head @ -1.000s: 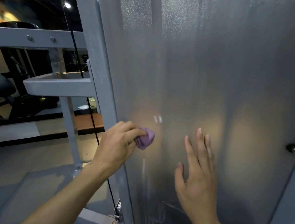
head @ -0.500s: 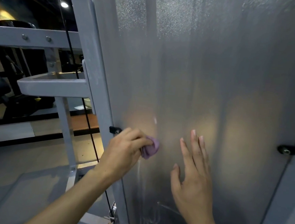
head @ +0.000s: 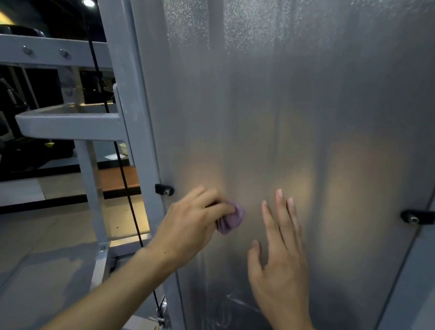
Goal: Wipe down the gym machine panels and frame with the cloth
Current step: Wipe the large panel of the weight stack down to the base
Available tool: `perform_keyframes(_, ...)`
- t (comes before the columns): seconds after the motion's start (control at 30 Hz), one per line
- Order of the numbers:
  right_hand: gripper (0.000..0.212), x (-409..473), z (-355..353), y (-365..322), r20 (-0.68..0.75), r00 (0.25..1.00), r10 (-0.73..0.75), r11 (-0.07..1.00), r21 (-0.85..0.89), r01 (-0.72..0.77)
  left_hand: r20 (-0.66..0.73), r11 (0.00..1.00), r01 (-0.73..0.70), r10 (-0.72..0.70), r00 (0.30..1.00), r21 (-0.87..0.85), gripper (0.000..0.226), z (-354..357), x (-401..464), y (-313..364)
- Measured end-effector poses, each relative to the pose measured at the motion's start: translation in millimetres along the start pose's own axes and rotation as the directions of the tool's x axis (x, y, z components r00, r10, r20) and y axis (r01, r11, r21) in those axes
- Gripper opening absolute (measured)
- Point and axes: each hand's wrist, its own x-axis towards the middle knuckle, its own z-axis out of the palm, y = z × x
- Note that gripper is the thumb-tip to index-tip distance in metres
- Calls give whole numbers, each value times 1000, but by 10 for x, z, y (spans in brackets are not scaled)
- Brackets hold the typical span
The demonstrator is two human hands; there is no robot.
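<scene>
A tall frosted translucent panel (head: pixel 307 120) of the gym machine fills the right of the head view, held in a grey metal frame (head: pixel 129 83). My left hand (head: pixel 192 226) is shut on a small bunched purple cloth (head: pixel 231 218) and presses it on the panel near its left edge, just right of a black clip (head: pixel 164 189). My right hand (head: pixel 279 254) lies flat on the panel beside the cloth, fingers spread and pointing up, holding nothing. Faint streaks (head: pixel 227 310) show low on the panel.
A second black clip (head: pixel 418 216) holds the panel's right edge. Left of the frame run a black cable (head: pixel 127 188), a grey crossbar (head: pixel 45 51) and a grey bracket (head: pixel 70 123). Behind lie dark gym equipment (head: pixel 1 125), a wooden platform (head: pixel 120 177) and tiled floor (head: pixel 19 252).
My left hand with the cloth has slid down the panel and slightly right, uncovering the left black clip. My right hand has stayed flat on the panel.
</scene>
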Motion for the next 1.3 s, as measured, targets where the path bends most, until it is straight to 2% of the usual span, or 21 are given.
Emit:
perform_keyframes(0.07, 70, -4, -7, 3, 1, 1000, 8, 1000, 7, -8, 27, 1000, -3, 3, 1000, -1, 32, -52, 76, -36)
perform_keyframes(0.13, 70, -12, -6, -1, -3, 1000, 6, 1000, 10, -6, -89, 1000, 14, -13, 996, 16, 30, -217, 329, -29)
perform_keyframes(0.23, 67, -17, -13, -14, -30, 1000, 7, 999, 36, -5, -325, 992, 116, -94, 941, 49, 31, -507, 744, -75)
perform_keyframes(0.3, 62, -7, -16, -17, -65, 998, 12, 997, 74, -7, -382, 987, 158, -131, 915, 38, 36, -505, 820, -51)
perform_keyframes(0.37, 57, 2, -31, -16, -120, 992, 48, 991, 126, -33, -338, 994, 104, -92, 937, 17, 33, -290, 660, 88)
perform_keyframes(0.43, 54, 10, -58, -24, -167, 977, 135, 977, 188, -103, -201, 1000, -27, 27, 979, 0, 20, -7, 353, 253)
perform_keyframes(0.53, 46, 29, -96, -4, -236, 926, 294, 934, 276, -226, -4, 993, -112, 112, 994, -26, 22, 180, 129, 311)
perform_keyframes(0.6, 40, 54, -113, 27, -276, 876, 395, 893, 338, -296, -26, 994, -106, 105, 994, -31, 25, 122, 285, 281)
perform_keyframes(0.7, 29, 87, -157, 10, -270, 793, 546, 804, 435, -406, -236, 999, -48, 51, 971, 19, 25, -136, 706, 291)
perform_keyframes(0.8, 31, 105, -189, -20, -216, 747, 629, 733, 485, -477, -391, 1000, 17, -15, 920, 2, 27, -258, 988, 332)
perform_keyframes(0.87, 31, 109, -195, 0, -216, 730, 648, 720, 486, -495, -362, 1000, -13, 5, 932, -21, 24, -104, 887, 462)
perform_keyframes(0.97, 30, 129, -215, 49, -219, 691, 688, 681, 523, -513, -132, 988, -151, 144, 981, -37, 18, 277, 479, 658)
perform_keyframes(1.03, 30, 132, -240, 78, -214, 669, 711, 651, 558, -514, -49, 985, -168, 166, 985, -45, 19, 384, 393, 660)
perform_keyframes(1.1, 32, 134, -262, 114, -202, 649, 733, 625, 577, -526, -105, 985, -166, 161, 981, -44, 19, 320, 561, 648)
perform_keyframes(1.23, 29, 130, -304, 153, -167, 641, 749, 602, 574, -555, -384, 999, -49, 44, 922, -3, 26, -50, 1112, 653)
perform_keyframes(1.3, 30, 135, -326, 165, -167, 641, 749, 601, 580, -550, -426, 999, -19, 4, 905, -32, 29, -79, 1227, 692)
